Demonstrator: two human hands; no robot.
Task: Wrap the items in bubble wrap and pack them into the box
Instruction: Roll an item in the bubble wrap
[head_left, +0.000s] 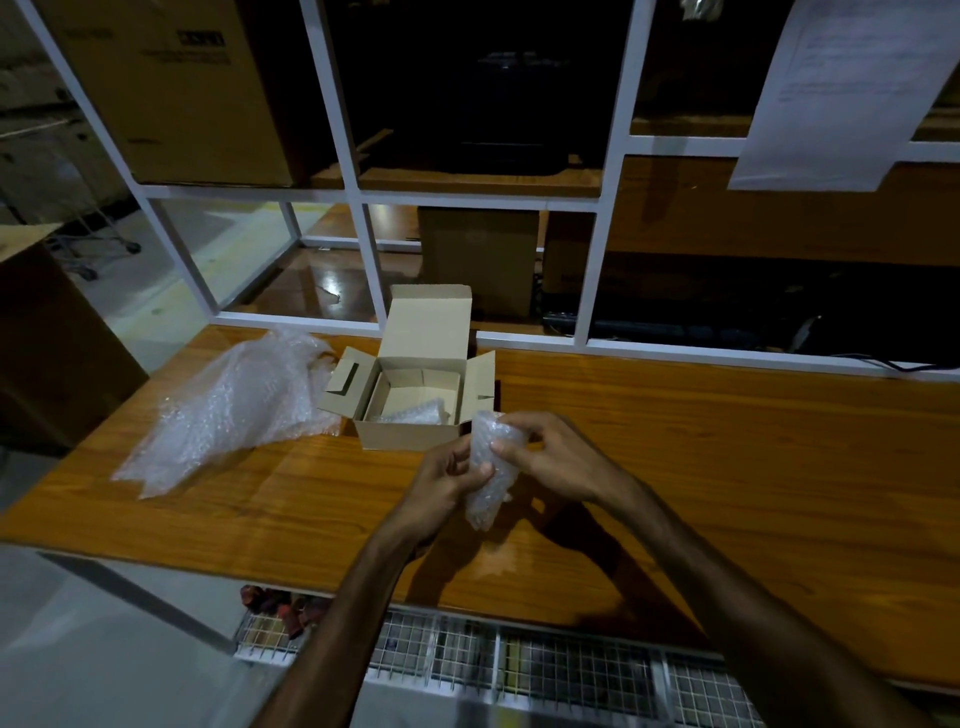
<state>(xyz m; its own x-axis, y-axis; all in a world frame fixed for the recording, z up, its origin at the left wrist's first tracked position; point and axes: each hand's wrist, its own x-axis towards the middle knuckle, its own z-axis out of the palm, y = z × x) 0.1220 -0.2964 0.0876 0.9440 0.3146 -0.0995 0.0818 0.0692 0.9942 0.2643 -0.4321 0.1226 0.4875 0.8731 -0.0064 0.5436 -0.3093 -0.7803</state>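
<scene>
Holding the wrapped bundle (485, 470) tight will keep the wrap from popping open, I think. My left hand (441, 486) grips its lower part and my right hand (545, 454) pinches the top. It sits between my fingers (501, 447), above the surface (727, 467), just beside the open box (415, 434).

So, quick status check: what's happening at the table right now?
Left hand and right hand both gripping bubble-wrapped item. Open cardboard box already holds one wrapped bundle. Nothing blocking.
</scene>
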